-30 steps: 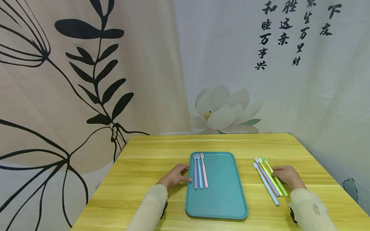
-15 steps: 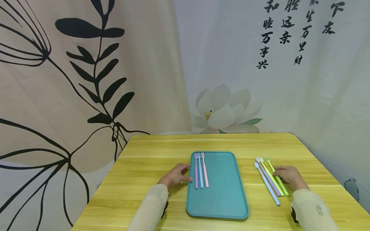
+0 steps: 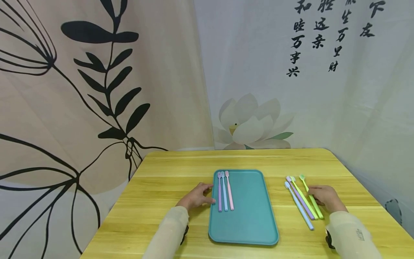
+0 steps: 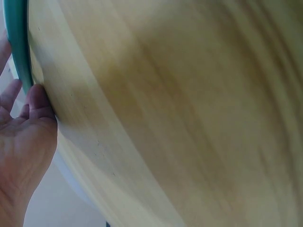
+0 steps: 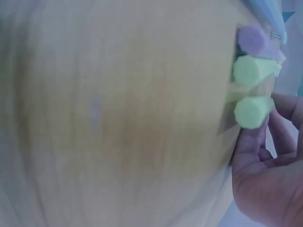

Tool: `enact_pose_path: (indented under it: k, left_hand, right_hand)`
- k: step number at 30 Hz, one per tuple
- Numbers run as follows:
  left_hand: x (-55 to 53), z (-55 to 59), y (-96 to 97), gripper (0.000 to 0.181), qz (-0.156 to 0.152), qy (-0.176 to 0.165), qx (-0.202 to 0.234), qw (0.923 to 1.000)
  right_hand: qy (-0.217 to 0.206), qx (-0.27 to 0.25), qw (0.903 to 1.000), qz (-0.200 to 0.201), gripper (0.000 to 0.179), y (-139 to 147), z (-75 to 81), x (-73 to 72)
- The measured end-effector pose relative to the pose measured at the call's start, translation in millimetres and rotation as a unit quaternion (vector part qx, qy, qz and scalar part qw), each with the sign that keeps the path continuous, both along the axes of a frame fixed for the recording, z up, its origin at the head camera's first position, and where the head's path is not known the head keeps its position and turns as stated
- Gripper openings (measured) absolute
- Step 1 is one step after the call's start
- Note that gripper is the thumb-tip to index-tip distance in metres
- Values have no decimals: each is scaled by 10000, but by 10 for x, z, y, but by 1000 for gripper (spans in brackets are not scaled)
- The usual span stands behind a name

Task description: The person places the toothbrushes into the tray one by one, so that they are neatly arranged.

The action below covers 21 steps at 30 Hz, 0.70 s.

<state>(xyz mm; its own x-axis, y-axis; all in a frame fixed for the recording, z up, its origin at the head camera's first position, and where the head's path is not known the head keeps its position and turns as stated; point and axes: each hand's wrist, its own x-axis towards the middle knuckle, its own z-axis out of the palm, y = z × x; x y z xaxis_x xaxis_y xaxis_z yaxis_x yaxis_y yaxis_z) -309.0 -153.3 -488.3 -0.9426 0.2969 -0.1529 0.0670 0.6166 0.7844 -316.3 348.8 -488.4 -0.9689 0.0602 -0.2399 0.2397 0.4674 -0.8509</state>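
My left hand (image 3: 195, 196) rests at the left edge of a teal tray (image 3: 249, 201), thumb and forefinger spread apart along its rim. In the left wrist view its fingertips meet the tray's rim (image 4: 19, 42). Three toothbrushes lie side by side on the tray: purple (image 3: 220, 194), blue (image 3: 224, 194) and pink (image 3: 230, 194). My right hand (image 3: 326, 197) pinches a green toothbrush (image 3: 318, 208), the rightmost of a group on the table. Beside it lie a yellow-green toothbrush (image 3: 305, 199), a purple one (image 3: 302, 199) and a light blue one (image 3: 300, 208).
The wooden table (image 3: 181, 165) carries the tray in the middle and the loose toothbrushes to the right. A printed cloth backdrop (image 3: 174, 72) hangs behind the table's far edge.
The head of the green toothbrush has swung a little to the right, away from its neighbours, with my right hand. My left hand and the tray stay in place.
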Motion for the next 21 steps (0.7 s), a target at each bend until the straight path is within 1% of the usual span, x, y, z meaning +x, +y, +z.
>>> enact_pose_path:
  k: [6, 13, 21]
  left_hand:
    - [5, 2, -2, 72, 11, 13, -26, 10000]
    - [6, 8, -6, 72, 2, 13, -13, 10000]
    - [14, 5, -4, 73, 2, 2, -16, 10000]
  right_hand:
    - [-63, -211, 9997, -89, 59, -13, 33, -9]
    - [-98, -208, 9996, -154, 60, -33, 32, -48]
    - [68, -72, 9999, -124, 62, -134, 167, -2]
